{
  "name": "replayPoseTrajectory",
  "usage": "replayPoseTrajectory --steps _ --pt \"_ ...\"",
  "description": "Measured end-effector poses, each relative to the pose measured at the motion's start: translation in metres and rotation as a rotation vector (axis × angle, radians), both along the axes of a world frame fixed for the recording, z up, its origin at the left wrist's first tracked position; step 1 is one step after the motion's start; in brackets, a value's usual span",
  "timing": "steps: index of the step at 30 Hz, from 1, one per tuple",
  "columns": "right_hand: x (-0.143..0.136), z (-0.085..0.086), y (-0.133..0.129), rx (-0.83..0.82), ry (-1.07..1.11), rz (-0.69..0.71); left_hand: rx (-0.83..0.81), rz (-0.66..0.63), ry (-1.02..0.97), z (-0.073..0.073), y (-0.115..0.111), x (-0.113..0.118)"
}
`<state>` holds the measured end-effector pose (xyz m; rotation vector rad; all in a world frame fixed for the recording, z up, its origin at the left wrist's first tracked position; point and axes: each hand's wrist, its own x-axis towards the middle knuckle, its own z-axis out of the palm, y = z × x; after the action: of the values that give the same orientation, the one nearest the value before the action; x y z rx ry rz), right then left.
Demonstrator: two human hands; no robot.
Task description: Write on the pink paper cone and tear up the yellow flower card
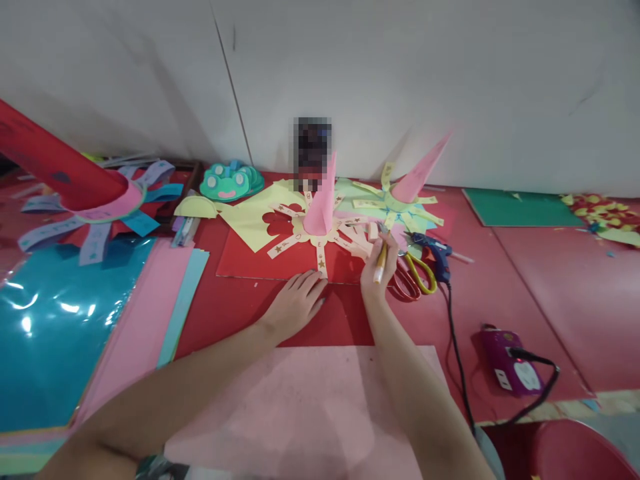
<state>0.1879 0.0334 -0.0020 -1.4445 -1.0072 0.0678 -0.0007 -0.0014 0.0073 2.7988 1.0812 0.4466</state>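
Observation:
My left hand (296, 305) lies palm down with its fingers stretched out at the front edge of a red sheet (250, 262), fingertips on the end of a paper strip (321, 255). This strip, marked with a star and a letter, is one of several radiating from the scalloped base of a pink paper cone (321, 212). In my right hand (377, 270) is a yellow-and-white pen (381, 261), its tip end hidden by the fingers. Loose pale strips (356, 241) lie by that hand. Beside it on the right are scissors (423, 272) with red and yellow handles.
A blue glue gun (437, 255) trails a cord to a purple power box (510, 367). Behind stand another pink cone (419, 180) and frog cutouts (231, 183). On the left are a red tube (65, 160) with strips and coloured sheets (65, 333). A phone-like dark object (313, 150) leans at the wall.

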Motion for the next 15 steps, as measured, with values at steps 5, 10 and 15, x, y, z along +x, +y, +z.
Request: replayPoseTrajectory --steps 5,10,15 --pt "0.001 -0.003 0.000 0.001 -0.004 0.008 -0.001 0.040 -0.103 -0.001 0.003 -0.002" --pt "0.002 -0.005 0.000 -0.005 -0.007 -0.009 0.047 -0.044 -0.121 -0.001 -0.001 -0.002" --pt "0.002 -0.005 -0.002 0.038 0.030 -0.017 0.080 -0.059 -0.141 0.014 0.020 0.005"
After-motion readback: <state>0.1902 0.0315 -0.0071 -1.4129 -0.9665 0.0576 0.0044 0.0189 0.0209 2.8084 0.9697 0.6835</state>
